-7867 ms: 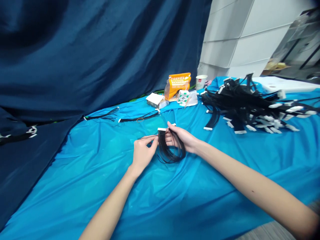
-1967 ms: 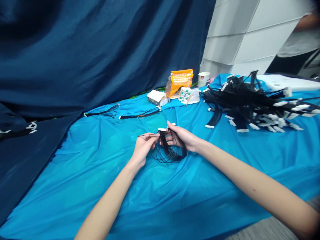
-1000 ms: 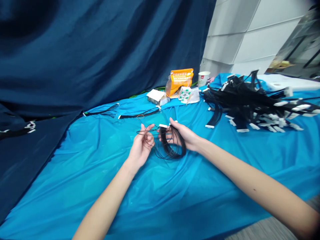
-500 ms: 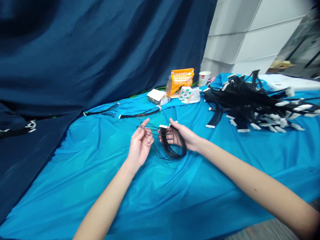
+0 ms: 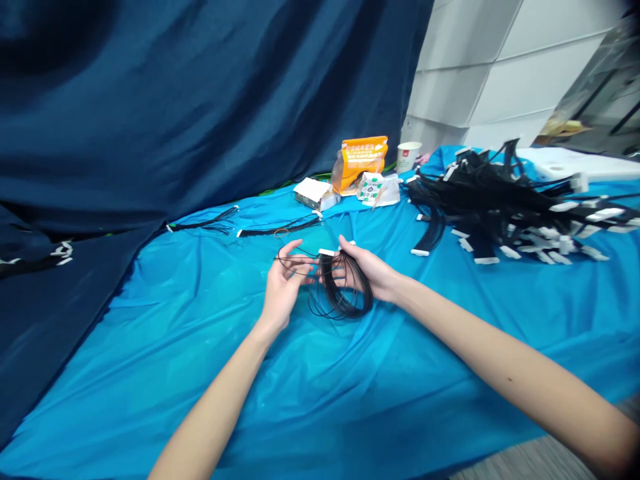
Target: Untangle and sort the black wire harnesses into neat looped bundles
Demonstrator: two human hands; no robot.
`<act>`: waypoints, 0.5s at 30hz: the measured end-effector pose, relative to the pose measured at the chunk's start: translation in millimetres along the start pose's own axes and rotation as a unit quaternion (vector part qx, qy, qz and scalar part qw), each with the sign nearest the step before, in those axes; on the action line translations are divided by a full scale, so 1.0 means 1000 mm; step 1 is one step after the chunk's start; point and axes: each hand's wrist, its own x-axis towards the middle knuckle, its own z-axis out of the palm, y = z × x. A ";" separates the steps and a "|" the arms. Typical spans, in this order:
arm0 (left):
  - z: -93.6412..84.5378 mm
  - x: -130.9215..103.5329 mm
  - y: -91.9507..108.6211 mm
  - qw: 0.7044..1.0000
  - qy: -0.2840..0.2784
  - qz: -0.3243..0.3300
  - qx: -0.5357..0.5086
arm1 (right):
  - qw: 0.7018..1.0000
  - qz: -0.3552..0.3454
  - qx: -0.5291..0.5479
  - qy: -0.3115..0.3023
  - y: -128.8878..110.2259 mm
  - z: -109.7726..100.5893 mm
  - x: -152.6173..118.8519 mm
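Note:
A bundle of thin black wires with white connectors, a wire harness (image 5: 360, 308), is bent into a loop above the blue cloth. My right hand (image 5: 367, 270) is closed on its upper right side, with the thumb by a white connector and the fingers behind the loop. Another white connector (image 5: 327, 253) sits at the top left of the loop. Several loose strands run left from the bundle to my left hand (image 5: 285, 280). They cross its bent fingers, which hold them; its fingertips reach close to the harness. Some strands hang below the loop.
A large pile of similar harnesses (image 5: 500, 200) lies at the right. Two more harnesses (image 5: 265, 231) lie at the back, an orange rubber band (image 5: 281, 233) on one. Behind stand a small box (image 5: 316, 193), an orange pouch (image 5: 361, 160), a white-green packet (image 5: 371, 189) and a paper cup (image 5: 409, 157).
My left hand has shifted slightly right, and its fingers have reached out toward the harness along the loose strands. My right hand and the looped bundle have hardly moved.

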 end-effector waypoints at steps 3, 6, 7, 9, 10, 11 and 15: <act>0.000 0.000 0.000 1.000 0.001 -0.016 0.012 | 1.000 -0.002 -0.002 0.002 0.000 0.001 0.000; 0.001 -0.001 0.001 1.000 0.003 -0.028 0.006 | 1.000 -0.005 -0.008 0.000 -0.001 0.002 -0.001; 0.001 -0.001 0.002 0.999 0.004 -0.034 0.000 | 1.000 -0.005 -0.009 0.000 -0.001 0.002 -0.001; 0.002 -0.001 0.004 0.999 0.009 -0.045 -0.019 | 1.000 -0.005 -0.011 -0.001 -0.001 0.002 -0.001; 0.002 -0.001 0.005 0.998 0.012 -0.051 -0.031 | 1.000 -0.005 -0.012 -0.003 -0.001 0.001 -0.001; 0.002 -0.001 0.006 0.997 0.015 -0.055 -0.043 | 1.000 -0.005 -0.012 -0.005 -0.001 0.001 -0.001; 0.001 0.000 0.008 0.993 0.032 -0.064 -0.094 | 1.000 -0.001 -0.015 -0.008 -0.001 0.001 0.000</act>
